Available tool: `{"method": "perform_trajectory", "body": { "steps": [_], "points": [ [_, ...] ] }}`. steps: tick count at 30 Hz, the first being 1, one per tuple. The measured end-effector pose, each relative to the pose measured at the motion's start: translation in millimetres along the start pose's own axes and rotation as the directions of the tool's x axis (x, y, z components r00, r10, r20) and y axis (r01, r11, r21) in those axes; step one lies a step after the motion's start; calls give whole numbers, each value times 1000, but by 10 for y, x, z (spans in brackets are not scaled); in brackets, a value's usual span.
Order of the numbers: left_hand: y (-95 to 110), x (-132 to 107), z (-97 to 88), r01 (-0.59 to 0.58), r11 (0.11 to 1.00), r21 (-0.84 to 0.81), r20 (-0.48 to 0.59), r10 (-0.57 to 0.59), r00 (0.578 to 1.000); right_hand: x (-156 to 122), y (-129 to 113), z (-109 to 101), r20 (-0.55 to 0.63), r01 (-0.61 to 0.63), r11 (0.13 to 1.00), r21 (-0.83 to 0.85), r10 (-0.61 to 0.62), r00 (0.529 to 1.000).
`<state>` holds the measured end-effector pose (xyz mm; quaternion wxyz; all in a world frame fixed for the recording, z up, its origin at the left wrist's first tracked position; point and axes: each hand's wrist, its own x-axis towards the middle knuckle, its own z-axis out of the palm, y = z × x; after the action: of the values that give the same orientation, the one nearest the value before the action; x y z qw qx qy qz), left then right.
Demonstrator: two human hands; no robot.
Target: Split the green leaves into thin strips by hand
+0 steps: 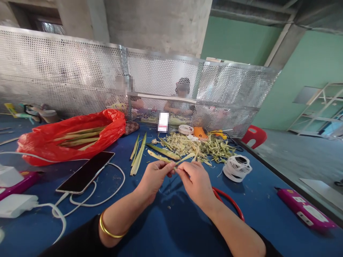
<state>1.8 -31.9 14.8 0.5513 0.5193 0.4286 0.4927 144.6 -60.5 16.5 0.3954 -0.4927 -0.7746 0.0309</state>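
Observation:
In front of me, my left hand and my right hand meet with thumbs and forefingers pinched together. Between them is a pale green leaf strip, its ends sticking out past the fingers; the exact spot where they grip it is partly hidden. Just beyond my fingertips lies a broader green leaf piece. More long leaf strips rest to the left of it. Behind my right hand spreads a heap of woven or knotted leaf pieces and pale shavings.
A red plastic bag with long leaves stands at left, near a phone with a white cable. A roll of white cord and a purple device are at right. A perforated metal screen borders the blue table.

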Motion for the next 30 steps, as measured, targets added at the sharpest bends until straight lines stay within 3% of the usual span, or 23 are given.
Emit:
{"method": "perform_trajectory", "body": {
  "steps": [3, 5, 7, 9, 11, 12, 14, 18, 21, 26, 28, 30],
  "points": [
    [-26, 25, 9, -10, 1000, -10, -61, 9, 998, -1, -22, -30, 42, -92, 989, 115, 88, 995],
    [-32, 43, -7, 22, 998, -55, -70, -26, 997, 7, -14, -31, 109, -242, 928, 285, 220, 969],
    [-24, 52, -31, 84, 990, -111, -45, -90, 995, 21, 12, -8, 219, -440, 746, 500, 383, 897],
    [-6, 45, -46, 164, 978, -126, 26, -162, 986, 41, 52, 28, 320, -574, 479, 664, 511, 798],
    [13, 24, -46, 227, 968, -108, 116, -214, 970, 59, 91, 60, 361, -578, 280, 766, 556, 748],
    [21, 12, -42, 248, 964, -100, 153, -232, 961, 67, 107, 71, 356, -557, 236, 797, 561, 747],
    [34, -9, -28, 269, 959, -92, 188, -249, 950, 78, 129, 83, 311, -505, 249, 827, 546, 778],
    [53, -38, 1, 270, 963, -4, 175, -265, 948, 79, 138, 94, 197, -454, 446, 771, 511, 837],
    [67, -57, 28, 269, 961, 59, 220, -275, 936, 63, 139, 119, 147, -440, 530, 725, 506, 850],
    [79, -83, 61, 252, 962, 103, 249, -270, 930, 54, 181, 166, 43, -399, 523, 753, 566, 823],
    [83, -86, 54, 248, 960, 132, 241, -273, 931, 67, 216, 148, 87, -430, 509, 746, 565, 820],
    [92, -85, 39, 247, 959, 139, 242, -275, 931, 84, 245, 92, 203, -515, 537, 668, 535, 820]
  ]
}}
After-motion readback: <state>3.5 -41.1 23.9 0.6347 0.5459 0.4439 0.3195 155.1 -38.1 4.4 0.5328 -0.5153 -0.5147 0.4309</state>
